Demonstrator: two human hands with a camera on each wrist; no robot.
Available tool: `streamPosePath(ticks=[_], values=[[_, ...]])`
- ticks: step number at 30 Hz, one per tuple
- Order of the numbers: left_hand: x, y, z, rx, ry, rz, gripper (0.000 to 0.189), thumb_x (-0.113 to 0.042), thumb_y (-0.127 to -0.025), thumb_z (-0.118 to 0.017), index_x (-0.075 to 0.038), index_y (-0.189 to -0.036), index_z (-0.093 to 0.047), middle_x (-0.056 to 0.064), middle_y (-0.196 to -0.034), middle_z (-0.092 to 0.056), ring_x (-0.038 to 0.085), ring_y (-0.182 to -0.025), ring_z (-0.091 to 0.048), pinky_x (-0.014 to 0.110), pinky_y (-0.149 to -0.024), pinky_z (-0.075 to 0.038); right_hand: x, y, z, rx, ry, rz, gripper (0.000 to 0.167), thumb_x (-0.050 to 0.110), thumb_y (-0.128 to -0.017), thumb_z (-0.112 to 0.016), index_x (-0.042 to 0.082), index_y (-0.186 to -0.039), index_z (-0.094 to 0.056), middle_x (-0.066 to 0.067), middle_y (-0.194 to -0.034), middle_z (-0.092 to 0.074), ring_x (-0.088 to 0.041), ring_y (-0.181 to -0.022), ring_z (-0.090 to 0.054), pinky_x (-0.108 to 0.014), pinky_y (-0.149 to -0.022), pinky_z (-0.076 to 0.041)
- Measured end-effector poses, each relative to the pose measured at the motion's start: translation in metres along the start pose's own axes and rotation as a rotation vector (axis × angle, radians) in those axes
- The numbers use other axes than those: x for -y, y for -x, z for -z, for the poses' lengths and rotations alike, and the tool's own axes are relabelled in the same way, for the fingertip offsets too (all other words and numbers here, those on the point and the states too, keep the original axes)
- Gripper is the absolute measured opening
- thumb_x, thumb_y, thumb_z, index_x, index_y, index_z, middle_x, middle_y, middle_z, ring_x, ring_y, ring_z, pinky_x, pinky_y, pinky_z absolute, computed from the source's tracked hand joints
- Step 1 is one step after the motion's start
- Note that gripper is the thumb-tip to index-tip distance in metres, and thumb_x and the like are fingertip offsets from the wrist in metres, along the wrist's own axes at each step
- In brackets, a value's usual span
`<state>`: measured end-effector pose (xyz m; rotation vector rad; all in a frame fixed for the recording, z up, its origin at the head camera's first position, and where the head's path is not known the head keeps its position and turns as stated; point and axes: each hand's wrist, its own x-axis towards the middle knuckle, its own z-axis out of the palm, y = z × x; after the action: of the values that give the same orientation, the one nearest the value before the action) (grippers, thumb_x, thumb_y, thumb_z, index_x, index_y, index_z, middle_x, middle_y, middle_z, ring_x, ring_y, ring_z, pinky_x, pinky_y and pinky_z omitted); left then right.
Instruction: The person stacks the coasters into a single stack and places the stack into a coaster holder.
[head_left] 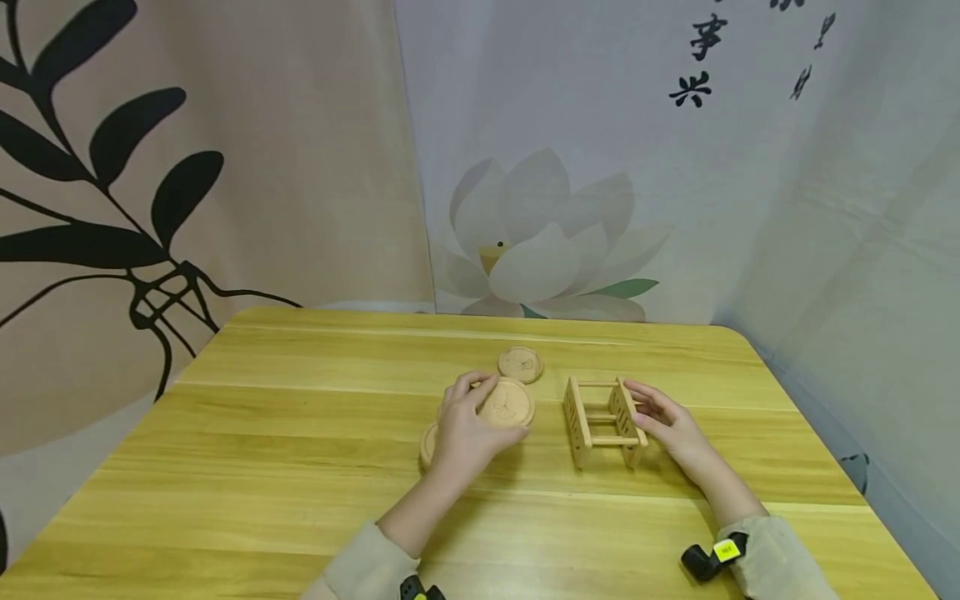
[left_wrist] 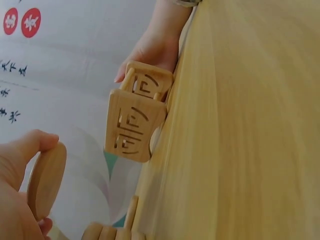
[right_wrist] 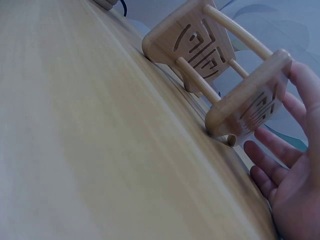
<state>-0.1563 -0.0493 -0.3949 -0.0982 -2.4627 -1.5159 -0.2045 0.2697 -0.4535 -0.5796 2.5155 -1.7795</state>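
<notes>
My left hand pinches a round wooden coaster by its edges, thumb on one side and fingers on the other. A line drawing marks its face, and the left wrist view shows this coaster tilted up off the table. To its right stands a small wooden rack with two slotted side panels joined by rods. Against the rack's right panel, my right hand rests its fingertips, the other fingers loosely spread beside it. No coaster shows between the panels.
Another round coaster lies flat behind the held one. Partly hidden under my left hand is a further coaster. The wooden table ends at a printed cloth backdrop.
</notes>
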Motion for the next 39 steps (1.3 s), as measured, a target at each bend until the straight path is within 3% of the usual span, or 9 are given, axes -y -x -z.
streamPosePath(ticks=[16, 27, 39], values=[[0.02, 0.01, 0.037, 0.032, 0.036, -0.097, 0.082, -0.015, -0.058, -0.093, -0.002, -0.131, -0.057, -0.007, -0.129, -0.048, 0.021, -0.124, -0.037, 0.047, -0.1, -0.037, 0.001, 0.0, -0.001, -0.003, 0.007, -0.007, 0.05, 0.012, -0.099, -0.053, 0.003, -0.146, -0.037, -0.022, -0.142, -0.04, -0.006, -0.112, -0.047, -0.018, -0.088, -0.041], [0.035, 0.013, 0.056, 0.068, 0.003, -0.058, 0.084, -0.018, -0.059, -0.093, -0.003, -0.133, -0.056, -0.004, -0.132, -0.046, 0.024, -0.126, -0.033, 0.055, -0.101, -0.03, 0.003, 0.0, 0.0, -0.014, 0.009, -0.006, 0.05, 0.011, -0.099, -0.053, 0.001, -0.145, -0.038, -0.023, -0.139, -0.042, -0.005, -0.11, -0.048, -0.017, -0.088, -0.041], [0.051, 0.016, 0.058, 0.096, -0.053, -0.054, 0.084, -0.02, -0.059, -0.093, -0.002, -0.132, -0.056, 0.0, -0.132, -0.048, 0.03, -0.124, -0.033, 0.058, -0.097, -0.03, 0.002, 0.0, 0.0, -0.012, 0.007, -0.003, 0.049, 0.011, -0.099, -0.053, 0.002, -0.145, -0.039, -0.023, -0.14, -0.042, -0.005, -0.111, -0.048, -0.017, -0.088, -0.041]])
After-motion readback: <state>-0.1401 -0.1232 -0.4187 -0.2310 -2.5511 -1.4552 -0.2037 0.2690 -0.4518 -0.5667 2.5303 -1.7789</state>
